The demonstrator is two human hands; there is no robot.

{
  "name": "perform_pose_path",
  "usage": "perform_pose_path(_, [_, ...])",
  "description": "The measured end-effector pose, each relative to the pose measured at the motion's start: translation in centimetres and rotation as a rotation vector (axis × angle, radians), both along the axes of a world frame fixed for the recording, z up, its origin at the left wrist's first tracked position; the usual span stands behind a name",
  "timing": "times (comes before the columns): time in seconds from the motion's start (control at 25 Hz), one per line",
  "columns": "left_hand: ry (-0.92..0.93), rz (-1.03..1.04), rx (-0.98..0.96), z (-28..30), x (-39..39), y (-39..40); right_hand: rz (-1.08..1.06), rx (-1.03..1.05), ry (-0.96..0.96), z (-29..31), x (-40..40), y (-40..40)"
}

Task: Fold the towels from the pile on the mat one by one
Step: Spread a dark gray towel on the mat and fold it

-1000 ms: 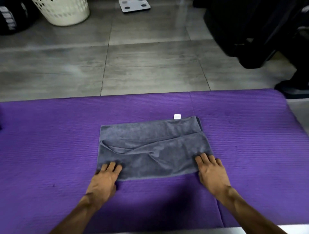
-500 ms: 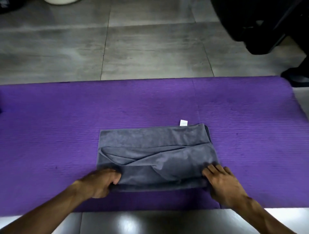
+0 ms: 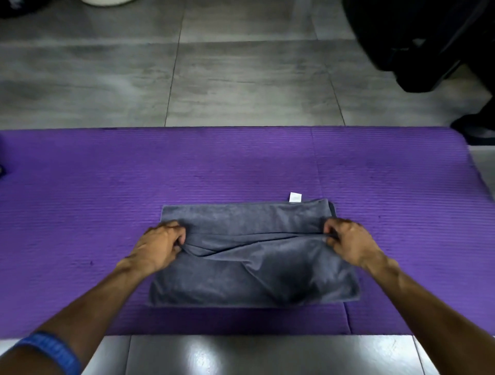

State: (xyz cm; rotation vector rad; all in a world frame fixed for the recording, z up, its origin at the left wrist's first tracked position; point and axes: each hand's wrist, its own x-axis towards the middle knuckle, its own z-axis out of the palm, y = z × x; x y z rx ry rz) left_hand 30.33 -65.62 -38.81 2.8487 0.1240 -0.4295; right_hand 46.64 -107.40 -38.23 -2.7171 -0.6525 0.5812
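A grey towel [image 3: 254, 262] lies partly folded in the middle of the purple mat [image 3: 80, 200]. A small white label [image 3: 295, 197] sticks out at its far edge. My left hand [image 3: 160, 245] grips the towel's left end, fingers curled into the cloth. My right hand [image 3: 348, 241] pinches its right end at the same height. The edge stretched between my hands lies across the towel, a little short of its far edge. No pile of towels is in view.
Grey floor tiles [image 3: 241, 80] lie beyond the mat, and glossy tiles [image 3: 241, 356] lie in front of it. A dark bulky object [image 3: 417, 40] stands at the far right. A white basket's rim [image 3: 107, 2] shows at the top left.
Both hands took hold of the towel's near edge and carried it away from me over the towel. The camera tilted down, so the mat's near edge now shows.
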Motion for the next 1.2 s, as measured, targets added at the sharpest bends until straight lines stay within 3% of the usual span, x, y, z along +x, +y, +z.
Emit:
perform_pose_path(0.2, [0.008, 0.335, -0.176, -1.0, 0.3, 3.6, -0.143, 0.237, 0.059, 0.1, 0.7, -1.5])
perform_pose_path(0.4, [0.017, 0.675, -0.567, -1.4, 0.1, 2.9, -0.209, 0.311, 0.163, -1.0, 1.4, -2.1])
perform_pose_path(0.56, [0.076, 0.673, -0.709, -1.4, -1.1, 3.3, -0.419, 0.455, 0.287, -1.1, 2.1, -2.2])
perform_pose_path(0.8, [0.032, 0.918, -1.039, 0.0, -2.1, 2.4, -0.665, 0.636, 0.526, -0.4, 2.4, -2.0])
perform_pose_path(0.96, [-0.080, 1.035, -1.133, 1.0, 0.1, 3.4, -0.789, 0.838, 0.617, 0.7, 4.4, -1.2])
perform_pose_path(1.12, [0.019, 1.060, -1.074, 0.6, 2.7, 3.4, -0.888, 0.811, 0.604, 0.3, 5.8, 0.8])
perform_pose_path(1.2, [-0.034, 1.084, -1.004, -0.4, 3.5, 3.5, -0.932, 0.812, 0.551, -0.9, 6.2, 1.5])
